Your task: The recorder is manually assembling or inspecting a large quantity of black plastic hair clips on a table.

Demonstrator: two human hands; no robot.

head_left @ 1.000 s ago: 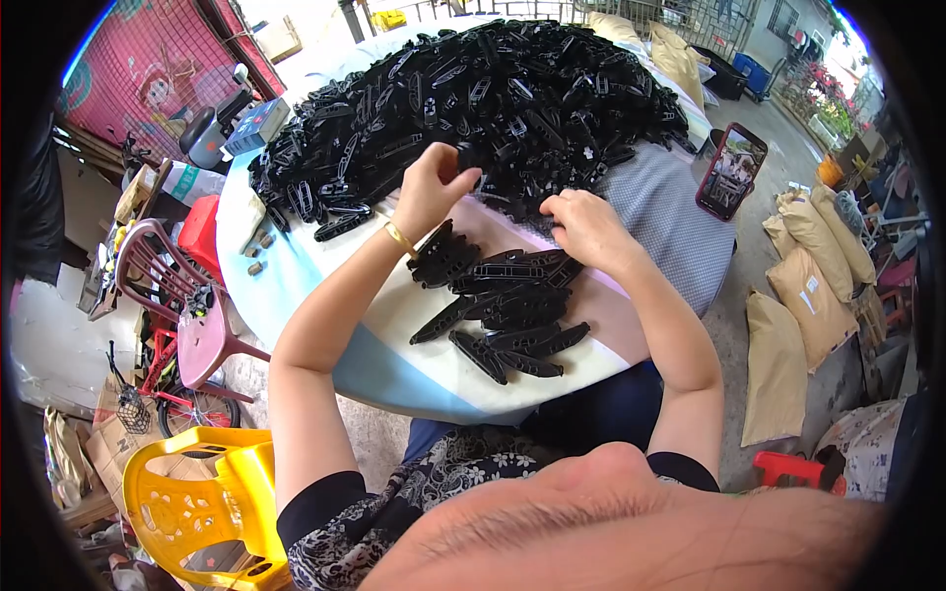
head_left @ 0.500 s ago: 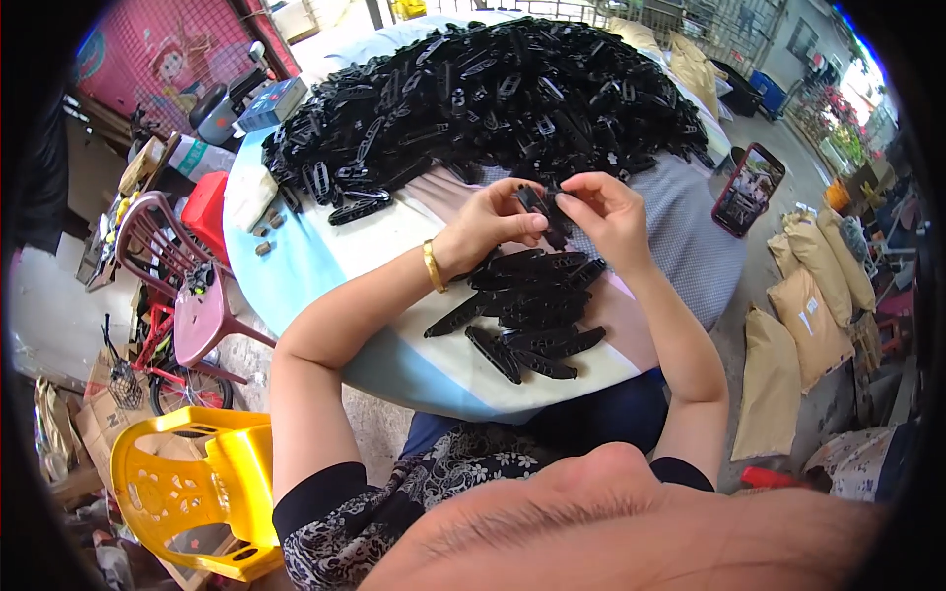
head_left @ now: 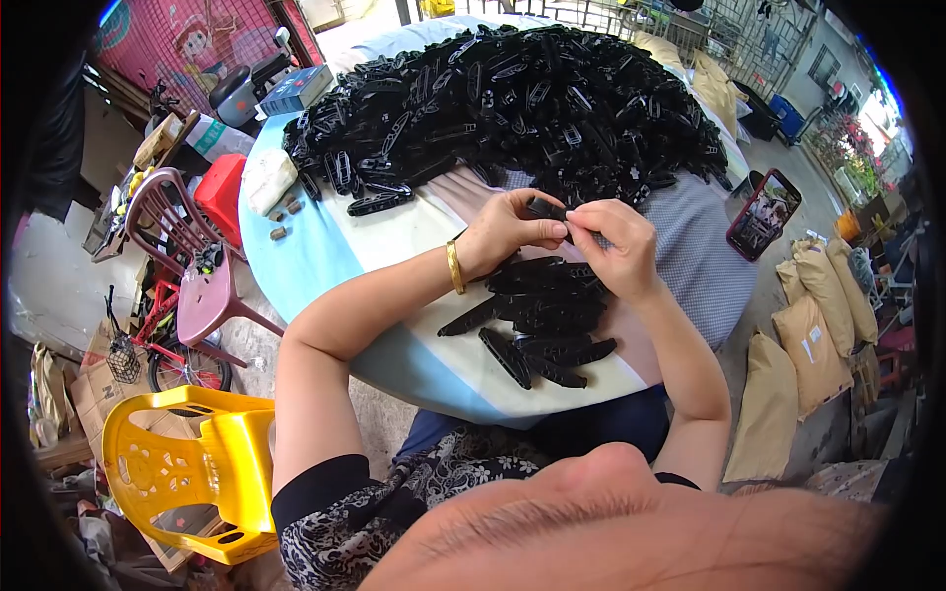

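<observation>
A small black plastic piece (head_left: 545,208) sits pinched between both hands above the round table (head_left: 325,256). The left hand (head_left: 507,231) and right hand (head_left: 616,241) close fingertips on it. A small pile of black pieces (head_left: 542,315) lies at 6 o'clock, a large heap (head_left: 512,98) at 12, a phone (head_left: 761,214) at 3, a yellow chair (head_left: 187,473) at 8.

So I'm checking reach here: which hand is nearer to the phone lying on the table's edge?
Right. The right hand is closer to the phone, which lies off to its right at the table rim. The left hand sits farther left, both pinching one black clip.
</observation>
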